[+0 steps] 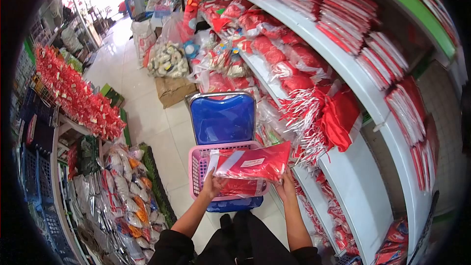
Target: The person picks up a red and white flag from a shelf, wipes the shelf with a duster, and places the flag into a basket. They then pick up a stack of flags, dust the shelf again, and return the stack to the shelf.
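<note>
Between my two hands is a red and white folded cloth in a clear plastic packet (260, 163), with a white label on it. My left hand (214, 183) grips its left end and my right hand (284, 184) its right end, fingers closed round the edges. Below the packet stands a pink plastic basket (195, 167), in which another red packet (240, 187) lies. The basket rests on a blue padded chair whose backrest (223, 118) rises behind it. The packet hides part of the basket.
White shelves (360, 176) on the right carry stacked red and white packets (346, 17) and hanging red fringed cloth (306, 118). At left are a rack of red decorations (78, 91) and bagged goods (127, 191). A cardboard box (172, 92) stands on the tiled floor ahead.
</note>
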The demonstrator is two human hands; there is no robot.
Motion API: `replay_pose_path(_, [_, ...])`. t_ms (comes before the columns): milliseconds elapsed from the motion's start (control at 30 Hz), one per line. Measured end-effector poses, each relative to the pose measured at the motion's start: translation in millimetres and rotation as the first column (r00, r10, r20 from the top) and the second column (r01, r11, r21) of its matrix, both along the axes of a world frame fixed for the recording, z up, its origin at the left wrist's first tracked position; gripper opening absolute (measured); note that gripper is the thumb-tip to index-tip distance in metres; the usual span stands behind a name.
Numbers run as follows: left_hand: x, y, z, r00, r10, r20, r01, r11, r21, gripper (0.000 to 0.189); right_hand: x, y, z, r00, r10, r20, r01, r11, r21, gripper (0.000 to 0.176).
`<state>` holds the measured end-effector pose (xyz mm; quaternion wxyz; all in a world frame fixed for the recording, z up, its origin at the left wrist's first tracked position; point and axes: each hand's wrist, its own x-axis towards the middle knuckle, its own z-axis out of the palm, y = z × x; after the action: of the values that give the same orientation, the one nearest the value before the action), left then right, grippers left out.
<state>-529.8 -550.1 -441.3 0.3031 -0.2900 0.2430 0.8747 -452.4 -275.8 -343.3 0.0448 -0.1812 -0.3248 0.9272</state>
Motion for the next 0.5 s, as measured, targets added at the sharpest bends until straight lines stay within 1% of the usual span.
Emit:
replay_pose_path(33, [6.7,13.1,26.4,0.999,-0.018,0.049,0.014,0.997,0.079,0.053,9.2,-4.1,17.3,0.999,-0.02,-0.039,0.02,1.0,-0.022,0.05])
replay_pose_path(67, [15.0,24.3,37.6,0.996,-0.078,0.037,0.071,0.984,0.166,0.06,21.5,-5.1,20.6,0.996,-0.038,-0.083,0.036,0.999,-0.027,0.062])
replay_pose_path(100, [23.0,36.0,44.0,0.99,-0.141,0.021,0.131,0.959,0.253,0.067,32.9,-6.9,27.6,0.992,-0.069,-0.109,0.062,0.996,-0.059,0.06])
replay_pose_path(133, [27.9,47.8,47.2,0.982,-0.188,-0.023,0.185,0.928,0.325,0.059,45.5,-9.9,36.2,0.986,-0.1,-0.134,0.089,0.992,-0.09,0.059])
replay_pose_path(167, [32.2,61.6,51.8,0.977,-0.181,-0.115,0.204,0.948,0.244,0.055,59.7,-11.2,41.1,0.979,-0.132,-0.158,0.113,0.986,-0.122,0.058])
replay_pose_path(200, [35.1,76.2,59.0,0.961,-0.179,-0.21,0.214,0.964,0.159,0.05,75.4,-0.8,19.9,0.949,-0.106,-0.298,0.02,0.96,-0.279,0.05])
replay_pose_path(267, [38.2,101.4,87.8,0.907,-0.103,-0.409,0.171,0.976,0.133,0.037,98.7,-0.7,43.3,0.949,-0.19,-0.253,0.1,0.938,-0.331,0.048])
replay_pose_path(333, [28.1,109.2,110.6,0.911,-0.177,-0.372,0.266,0.942,0.203,0.037,122.7,-12.2,90.0,0.939,-0.259,-0.226,0.213,0.955,-0.208,0.068])
replay_pose_path(367, [23.7,115.9,122.1,0.91,-0.217,-0.354,0.312,0.92,0.238,0.038,137.7,-5.4,85.5,0.952,-0.209,-0.225,0.172,0.97,-0.174,0.075])
replay_pose_path(400, [24.6,124.2,144.3,0.878,-0.216,-0.428,0.341,0.909,0.24,0.038,152.6,1.3,81.0,0.962,-0.158,-0.224,0.129,0.982,-0.138,0.082])
replay_pose_path(433, [26.2,130.1,168.2,0.84,-0.213,-0.499,0.353,0.913,0.205,0.038,164.2,3.3,80.5,0.967,-0.194,-0.165,0.171,0.975,-0.145,0.085])
replay_pose_path(500, [29.3,143.0,210.2,0.748,-0.206,-0.631,0.371,0.918,0.14,0.038,187.2,0.6,97.3,0.968,-0.195,-0.156,0.181,0.978,-0.1,0.089])
